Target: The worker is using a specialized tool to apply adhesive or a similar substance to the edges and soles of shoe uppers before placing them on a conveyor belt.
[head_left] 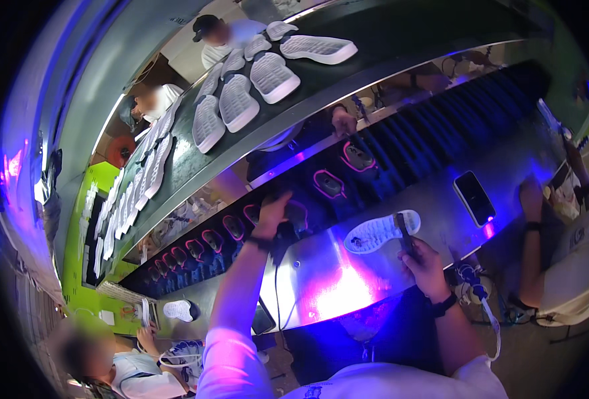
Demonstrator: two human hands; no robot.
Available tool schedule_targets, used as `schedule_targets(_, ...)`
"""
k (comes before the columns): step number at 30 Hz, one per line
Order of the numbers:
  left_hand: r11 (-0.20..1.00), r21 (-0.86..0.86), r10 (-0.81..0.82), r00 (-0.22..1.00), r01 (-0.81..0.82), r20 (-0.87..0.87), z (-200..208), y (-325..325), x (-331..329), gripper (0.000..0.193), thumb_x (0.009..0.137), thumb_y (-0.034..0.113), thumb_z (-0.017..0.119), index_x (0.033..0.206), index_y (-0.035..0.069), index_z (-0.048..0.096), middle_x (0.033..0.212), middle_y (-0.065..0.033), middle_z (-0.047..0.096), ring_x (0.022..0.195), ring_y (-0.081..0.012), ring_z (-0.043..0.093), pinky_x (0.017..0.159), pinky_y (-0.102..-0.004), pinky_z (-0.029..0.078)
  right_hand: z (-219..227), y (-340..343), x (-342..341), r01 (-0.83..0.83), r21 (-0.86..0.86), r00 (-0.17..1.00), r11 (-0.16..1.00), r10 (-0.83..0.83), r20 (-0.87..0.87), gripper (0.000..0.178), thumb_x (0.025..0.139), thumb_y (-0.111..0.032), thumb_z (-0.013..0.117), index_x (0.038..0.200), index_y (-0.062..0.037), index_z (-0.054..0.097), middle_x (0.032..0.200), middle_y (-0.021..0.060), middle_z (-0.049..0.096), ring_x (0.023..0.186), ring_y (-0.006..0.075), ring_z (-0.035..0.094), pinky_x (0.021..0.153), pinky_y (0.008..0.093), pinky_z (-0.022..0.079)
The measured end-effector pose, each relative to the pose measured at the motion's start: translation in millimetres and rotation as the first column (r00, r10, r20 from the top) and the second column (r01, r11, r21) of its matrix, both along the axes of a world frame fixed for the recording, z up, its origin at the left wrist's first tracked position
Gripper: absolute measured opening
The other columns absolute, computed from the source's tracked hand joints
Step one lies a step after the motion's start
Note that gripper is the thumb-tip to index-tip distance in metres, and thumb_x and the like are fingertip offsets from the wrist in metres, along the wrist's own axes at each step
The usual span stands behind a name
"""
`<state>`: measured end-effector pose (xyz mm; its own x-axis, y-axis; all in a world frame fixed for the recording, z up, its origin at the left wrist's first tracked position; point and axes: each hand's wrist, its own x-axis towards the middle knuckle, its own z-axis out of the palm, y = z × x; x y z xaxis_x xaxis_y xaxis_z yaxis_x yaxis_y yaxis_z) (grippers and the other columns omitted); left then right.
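Note:
My left hand reaches over the dark conveyor, closed at the edge of a dark shoe upper with a pink glowing outline. This upper sits a little nearer to me than the row; some of my fingers are hidden. In my right hand is a dark-handled brush, its head across a white shoe sole. The sole lies flat on the shiny metal bench, tread or inner face not clear. Farther along the conveyor are more dark uppers with pink outlines.
A raised green belt beyond carries several pale soles. A phone lies right of the sole, another dark phone near the bench edge. A cable crosses the bench. Co-workers sit left, right and across; one's hand is over the conveyor.

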<state>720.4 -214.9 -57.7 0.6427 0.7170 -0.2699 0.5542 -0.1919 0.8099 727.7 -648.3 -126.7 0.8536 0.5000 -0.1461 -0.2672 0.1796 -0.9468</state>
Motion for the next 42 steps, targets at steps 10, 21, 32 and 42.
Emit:
schedule_targets(10,0.987,-0.021,-0.141,0.916,0.160,0.376,51.0,-140.5,-201.2,0.062,0.084,0.012,0.082,0.137,0.001,0.051,0.127,-0.0106,0.064,0.117,-0.0226,0.065,0.103,-0.0369,0.053,44.3,1.7,-55.1,0.010,-0.247,0.933,0.969,0.080,0.351,0.042,0.096,0.001,0.066,0.137,0.0020,0.061,0.109,0.0108,0.073,0.091,0.0142,0.067,0.083,0.0284,0.052)
schedule_targets(21,0.561,0.782,-0.522,0.849,0.272,0.079,23.2,-246.4,-314.6,0.093,0.075,0.041,0.085,0.145,-0.006,0.044,0.143,-0.0277,0.053,0.134,-0.0441,0.054,0.118,-0.0640,0.033,52.5,37.1,-89.0,-0.215,-0.396,0.700,0.893,0.424,0.574,0.039,0.094,-0.006,0.072,0.133,-0.0008,0.067,0.117,0.0169,0.075,0.104,0.0231,0.072,0.094,0.0344,0.054)
schedule_targets(32,0.522,0.762,-0.624,0.781,0.383,0.035,2.9,-248.8,-336.0,0.065,0.087,0.028,0.076,0.135,-0.008,0.053,0.141,-0.0296,0.057,0.134,-0.0434,0.056,0.117,-0.0661,0.031,26.5,61.7,-95.9,-0.320,-0.471,0.682,0.822,0.545,0.487,0.038,0.097,-0.009,0.070,0.135,-0.0019,0.066,0.101,0.0124,0.075,0.085,0.0177,0.069,0.081,0.0327,0.054)
schedule_targets(42,0.472,0.756,-0.675,0.737,0.454,-0.021,11.7,-237.7,-338.0,0.063,0.088,0.021,0.067,0.140,-0.010,0.050,0.148,-0.0294,0.052,0.141,-0.0418,0.051,0.119,-0.0653,0.030,47.3,38.0,-121.0,-0.435,-0.465,0.734,0.771,0.603,0.314,0.038,0.097,-0.006,0.068,0.135,-0.0003,0.065,0.121,0.0167,0.075,0.110,0.0225,0.071,0.099,0.0351,0.052)
